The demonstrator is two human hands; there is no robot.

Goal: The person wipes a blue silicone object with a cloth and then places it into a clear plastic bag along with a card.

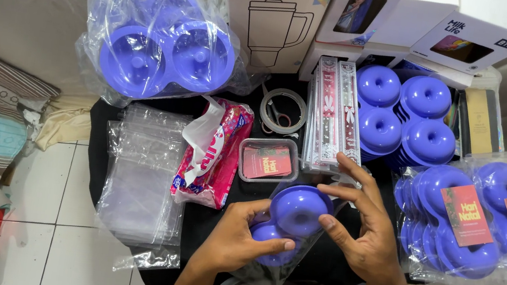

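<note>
My left hand (237, 239) grips the lower end of a purple plastic container (294, 213) with round domed lobes, which sits partly inside a clear plastic bag (267, 273). My right hand (366, 228) holds the container's upper right side, thumb on its rim and fingers spread above it. Both hands are over a small black table (208, 223), near its front edge.
A stack of empty clear bags (141, 179) lies at left, beside a pink snack packet (215, 153). A small clear box of red cards (268, 160), tape roll with scissors (282, 112), bagged purple containers (157, 48), loose purple containers (404, 118), packed labelled ones (483, 217), cardboard boxes (277, 8).
</note>
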